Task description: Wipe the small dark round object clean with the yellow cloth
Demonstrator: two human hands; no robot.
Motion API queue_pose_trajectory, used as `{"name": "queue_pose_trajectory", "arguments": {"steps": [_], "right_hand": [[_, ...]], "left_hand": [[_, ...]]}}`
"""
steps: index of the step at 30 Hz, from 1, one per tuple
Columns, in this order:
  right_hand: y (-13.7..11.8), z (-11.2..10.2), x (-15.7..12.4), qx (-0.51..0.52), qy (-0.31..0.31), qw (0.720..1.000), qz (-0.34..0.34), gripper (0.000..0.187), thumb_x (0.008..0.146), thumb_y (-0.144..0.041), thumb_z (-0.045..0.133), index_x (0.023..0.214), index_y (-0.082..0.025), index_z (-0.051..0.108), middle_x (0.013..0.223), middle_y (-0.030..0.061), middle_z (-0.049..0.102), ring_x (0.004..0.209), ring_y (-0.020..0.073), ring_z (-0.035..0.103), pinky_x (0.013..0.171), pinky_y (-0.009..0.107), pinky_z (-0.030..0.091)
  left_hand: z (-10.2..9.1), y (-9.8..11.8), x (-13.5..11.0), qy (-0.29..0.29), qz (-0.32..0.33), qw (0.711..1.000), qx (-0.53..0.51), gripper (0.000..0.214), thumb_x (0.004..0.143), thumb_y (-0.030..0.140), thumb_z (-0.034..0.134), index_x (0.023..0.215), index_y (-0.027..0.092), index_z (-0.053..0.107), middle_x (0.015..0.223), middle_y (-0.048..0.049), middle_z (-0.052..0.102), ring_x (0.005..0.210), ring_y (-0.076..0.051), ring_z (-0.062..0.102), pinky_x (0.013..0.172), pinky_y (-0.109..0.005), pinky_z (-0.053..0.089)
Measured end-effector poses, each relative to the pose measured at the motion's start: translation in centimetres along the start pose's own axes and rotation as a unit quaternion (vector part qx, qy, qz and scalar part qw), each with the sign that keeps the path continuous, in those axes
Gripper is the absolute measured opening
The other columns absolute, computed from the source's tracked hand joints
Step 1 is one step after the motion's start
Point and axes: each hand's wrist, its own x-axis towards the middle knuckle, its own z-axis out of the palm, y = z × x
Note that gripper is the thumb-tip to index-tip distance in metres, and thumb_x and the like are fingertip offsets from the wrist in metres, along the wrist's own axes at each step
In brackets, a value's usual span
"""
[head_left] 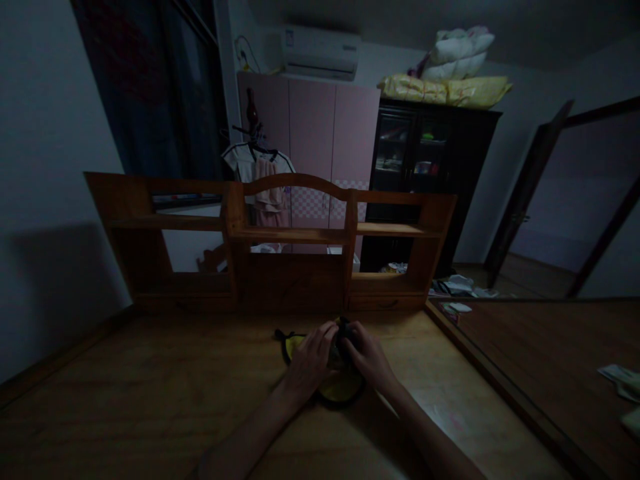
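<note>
In the middle of the wooden desk top [200, 387] lies a yellow item with black edging [343, 390], flexible-looking and partly folded; the dim light hides its exact kind. A short black tab sticks out at its left end. My left hand [311, 357] has its fingers curled closed over the item's upper middle. Opposite it, my right hand [369, 353] pinches a dark part of the same item, with the thumb towards the left hand. Both hands cover much of the centre, so what lies between the fingers is mostly hidden.
A wooden shelf unit [290, 235] stands along the desk's far edge. On the right, a raised wooden rim [500, 387] borders the desk, with the floor [540, 347] beyond. A clear plastic piece [443, 420] seems to lie right of my right forearm. A wall rises at left.
</note>
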Motion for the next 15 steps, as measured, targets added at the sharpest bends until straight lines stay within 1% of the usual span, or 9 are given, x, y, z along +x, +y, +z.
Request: {"name": "queue_pose_trajectory", "arguments": {"steps": [5,10,13,15], "right_hand": [[-0.16,-0.04,-0.09,0.000,0.005,1.000,-0.010,0.017,0.087,-0.025,0.050,0.103,-0.022,0.054,0.089,0.0021,0.067,0.081,0.0182,0.063,0.071,0.027,0.047],[-0.35,-0.17,-0.05,-0.002,0.007,1.000,-0.014,0.018,0.087,-0.025,0.050,0.104,-0.022,0.056,0.090,0.0029,0.067,0.083,0.0192,0.063,0.074,0.029,0.048],[0.01,-0.04,0.01,0.000,0.003,1.000,-0.010,0.022,0.086,-0.025,0.051,0.107,-0.022,0.057,0.099,0.0047,0.068,0.090,0.0206,0.063,0.081,0.033,0.048],[0.45,0.18,-0.02,0.012,-0.005,1.000,0.007,0.026,0.085,-0.025,0.051,0.110,-0.022,0.058,0.106,0.0065,0.067,0.098,0.0221,0.061,0.088,0.036,0.047]], "left_hand": [[-0.02,-0.03,0.03,0.008,0.008,1.000,-0.005,0.080,0.075,0.029,0.072,0.139,0.016,0.024,0.135,-0.0169,0.044,0.125,-0.029,0.045,0.101,-0.044,0.042],[0.15,-0.09,0.07,0.006,0.008,1.000,0.006,0.082,0.073,0.029,0.073,0.138,0.014,0.025,0.135,-0.0170,0.044,0.125,-0.029,0.045,0.101,-0.043,0.042],[0.11,-0.13,0.00,0.008,0.018,1.000,0.015,0.077,0.077,0.029,0.069,0.139,0.014,0.026,0.135,-0.0169,0.044,0.125,-0.029,0.045,0.101,-0.043,0.042],[0.04,-0.16,-0.06,0.009,0.045,0.999,0.025,0.067,0.083,0.026,0.061,0.139,0.014,0.026,0.134,-0.0165,0.045,0.123,-0.029,0.046,0.100,-0.043,0.042]]}}
